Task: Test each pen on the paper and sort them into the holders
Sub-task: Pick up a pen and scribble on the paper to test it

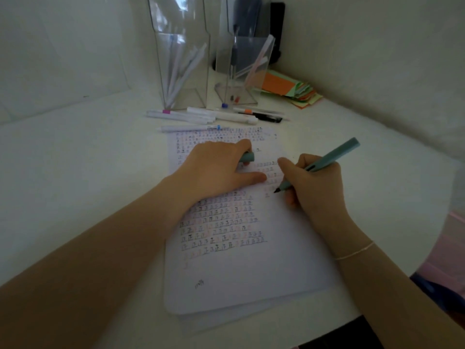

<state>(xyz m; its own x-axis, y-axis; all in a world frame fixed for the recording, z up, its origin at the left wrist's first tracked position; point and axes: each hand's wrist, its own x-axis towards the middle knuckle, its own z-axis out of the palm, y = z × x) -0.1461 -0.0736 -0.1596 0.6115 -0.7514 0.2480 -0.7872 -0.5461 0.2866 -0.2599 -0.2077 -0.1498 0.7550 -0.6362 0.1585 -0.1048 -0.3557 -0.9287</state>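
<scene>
Pen [327, 162] in the right hand [317, 187], teal barrel, dark tip down on the paper [239, 273] at the right edge of the rows of test marks. The fingers are clamped round the barrel in a writing grip. The left hand [216, 170] lies on the sheet to steady it, thumb stretched flat, while its curled fingers hold what looks like the teal cap [247, 157]; the view is too dim to be sure.

Beyond the top of the sheet lie the loose pens [214, 117], mostly white, one black, and behind them stand two clear holders. The left holder [183, 71] has several white pens leaning in it; the right holder [241, 69] has a few, one pinkish.

Trouble could come from the crowding. A fresh stroke set among so many old marks might be hard to tell from its neighbours, so a dry pen could be judged good and go in the wrong holder. The heel of the writing hand rests on the sheet and could smear wet ink. The cap, half tucked under the fingers, could slip out and roll in among the loose pens.
</scene>
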